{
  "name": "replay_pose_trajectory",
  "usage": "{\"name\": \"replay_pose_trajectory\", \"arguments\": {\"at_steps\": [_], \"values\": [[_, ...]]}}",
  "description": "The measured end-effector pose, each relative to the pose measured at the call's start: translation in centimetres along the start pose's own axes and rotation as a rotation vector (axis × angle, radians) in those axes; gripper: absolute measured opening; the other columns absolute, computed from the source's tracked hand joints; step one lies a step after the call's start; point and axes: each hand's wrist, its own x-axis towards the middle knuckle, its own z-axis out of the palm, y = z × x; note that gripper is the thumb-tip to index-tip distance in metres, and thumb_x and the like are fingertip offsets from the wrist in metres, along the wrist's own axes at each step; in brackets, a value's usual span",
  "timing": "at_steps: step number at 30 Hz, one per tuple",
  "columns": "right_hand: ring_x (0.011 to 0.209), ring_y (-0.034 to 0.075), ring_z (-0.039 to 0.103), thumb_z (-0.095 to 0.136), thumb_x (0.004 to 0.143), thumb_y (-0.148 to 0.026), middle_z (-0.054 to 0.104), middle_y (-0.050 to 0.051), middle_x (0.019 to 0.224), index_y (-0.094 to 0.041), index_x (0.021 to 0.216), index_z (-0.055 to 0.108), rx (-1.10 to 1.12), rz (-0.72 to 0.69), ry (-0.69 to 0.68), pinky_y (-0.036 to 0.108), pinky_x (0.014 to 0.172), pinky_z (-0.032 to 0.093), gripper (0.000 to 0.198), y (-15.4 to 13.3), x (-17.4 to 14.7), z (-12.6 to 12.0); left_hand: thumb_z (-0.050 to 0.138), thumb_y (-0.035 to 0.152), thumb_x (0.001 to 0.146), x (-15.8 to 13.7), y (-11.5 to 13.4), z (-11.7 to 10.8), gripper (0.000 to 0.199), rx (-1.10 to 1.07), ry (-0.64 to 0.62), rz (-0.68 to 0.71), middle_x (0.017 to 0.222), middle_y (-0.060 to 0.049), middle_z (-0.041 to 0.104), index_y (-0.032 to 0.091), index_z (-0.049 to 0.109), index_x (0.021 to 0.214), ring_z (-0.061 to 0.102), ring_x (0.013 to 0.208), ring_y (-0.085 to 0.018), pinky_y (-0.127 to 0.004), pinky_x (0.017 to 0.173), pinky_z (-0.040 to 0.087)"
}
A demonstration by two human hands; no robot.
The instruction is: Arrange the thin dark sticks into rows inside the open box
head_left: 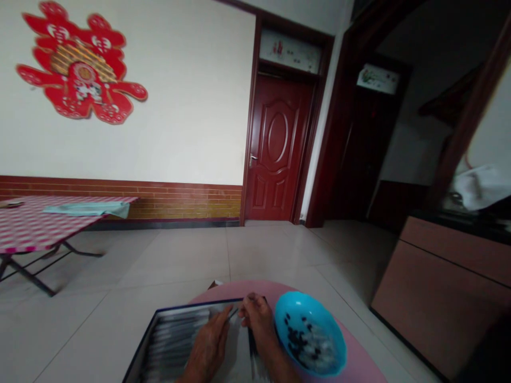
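Observation:
My left hand [209,340] pinches a thin dark rod [232,314], which points up toward my other hand. Close beside the rod's end, the fingers of my right hand [255,314] are pressed together; what they hold, if anything, is too small to make out. Both hands are above a shallow dark-edged box [148,331]. On its left side lie many slender grey, blurred sticks [175,335] in a row; more thin pieces show partly under my right forearm. Right of that forearm stands a bright blue bowl [282,308] with small black pieces [296,340] and whitish clear pieces [323,346].
Box and bowl rest on a round pink table [359,359]. A folding table [24,226] with a checked cover and a pale green cloth [88,208] stands at the left. A brown cabinet [443,287] is at the right. Beyond the tiled floor is a red door [279,149].

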Motion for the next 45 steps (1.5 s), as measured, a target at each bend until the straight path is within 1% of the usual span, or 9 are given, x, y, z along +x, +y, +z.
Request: {"name": "replay_pose_trajectory", "arguments": {"at_steps": [5,9,15,19,22,27,39,42,45], "values": [[0.065,0.018,0.06,0.056,0.077,-0.044,0.066,0.001,0.065,-0.017,0.07,0.067,-0.293,-0.152,-0.171,0.027,0.059,0.044,0.03,-0.5,-1.1,1.0,0.037,0.023,0.096,-0.2,-0.3,-0.2,0.04,-0.039,-0.025,-0.038,0.108,-0.006,0.071,0.025,0.05,0.133,0.069,0.095,-0.016,-0.024,0.081,0.055],[0.065,0.017,0.058,0.051,0.081,-0.038,0.065,0.0,0.063,-0.017,0.069,0.069,-0.439,-0.249,-0.159,0.027,0.062,0.043,0.03,-2.4,-0.9,0.0,0.037,0.027,0.097,-0.3,-0.6,-0.4,0.035,0.005,0.02,-0.059,0.104,-0.007,0.071,0.025,0.058,0.125,0.068,0.096,-0.019,-0.028,0.081,0.056],[0.084,0.023,0.065,0.059,0.069,-0.033,0.076,0.004,0.085,-0.023,0.075,0.075,-0.599,-0.27,-0.009,0.033,0.082,0.048,0.02,-5.7,2.6,-8.2,0.035,0.031,0.098,0.0,-0.4,-0.4,0.032,0.003,0.066,-0.029,0.095,-0.008,0.072,0.023,0.061,0.115,0.07,0.083,-0.017,-0.027,0.075,0.057],[0.069,0.024,0.063,0.06,0.055,-0.022,0.073,0.001,0.064,-0.026,0.056,0.072,-0.718,-0.203,0.021,0.035,0.075,0.046,0.013,-5.8,4.5,-13.9,0.035,0.027,0.098,0.1,-0.2,-0.3,0.03,0.02,0.064,-0.016,0.092,-0.008,0.071,0.021,0.059,0.114,0.069,0.081,-0.017,-0.026,0.074,0.057],[0.053,0.019,0.055,0.056,0.048,-0.014,0.062,-0.002,0.046,-0.024,0.041,0.064,-0.792,-0.163,-0.011,0.031,0.064,0.041,0.014,-4.6,4.7,-15.6,0.035,0.024,0.097,-0.1,-0.2,-0.2,0.029,0.025,0.046,-0.011,0.091,-0.008,0.07,0.021,0.058,0.114,0.069,0.08,-0.017,-0.026,0.072,0.057],[0.047,0.014,0.044,0.054,0.046,-0.012,0.047,-0.005,0.036,-0.023,0.033,0.047,-0.843,-0.155,-0.024,0.028,0.06,0.035,0.018,-2.4,4.4,-15.3,0.036,0.022,0.096,-0.4,-0.3,0.0,0.028,0.018,0.053,-0.004,0.091,-0.008,0.07,0.022,0.058,0.113,0.069,0.08,-0.017,-0.027,0.072,0.057],[0.057,0.02,0.054,0.058,0.049,-0.009,0.055,0.0,0.044,-0.024,0.039,0.053,-0.834,-0.159,0.077,0.033,0.066,0.038,0.019,-1.3,4.7,-15.2,0.035,0.028,0.097,-0.3,0.3,0.0,0.032,0.004,0.071,-0.058,0.095,-0.008,0.072,0.022,0.056,0.12,0.07,0.083,-0.019,-0.028,0.073,0.056],[0.061,0.022,0.057,0.06,0.053,-0.017,0.062,0.001,0.051,-0.024,0.046,0.059,-0.79,-0.161,0.096,0.034,0.067,0.041,0.01,-2.7,5.1,-13.7,0.037,0.029,0.096,-0.3,0.6,0.2,0.032,-0.003,0.064,-0.14,0.089,-0.008,0.073,0.02,0.055,0.121,0.071,0.077,-0.019,-0.028,0.071,0.056],[0.064,0.022,0.06,0.061,0.06,-0.03,0.068,0.001,0.061,-0.024,0.062,0.069,-0.705,-0.16,0.044,0.033,0.064,0.045,0.01,-4.1,4.6,-10.3,0.037,0.029,0.096,-0.1,0.9,0.2,0.028,-0.02,0.057,-0.178,0.088,-0.007,0.073,0.021,0.058,0.111,0.071,0.078,-0.019,-0.028,0.071,0.056]]}}
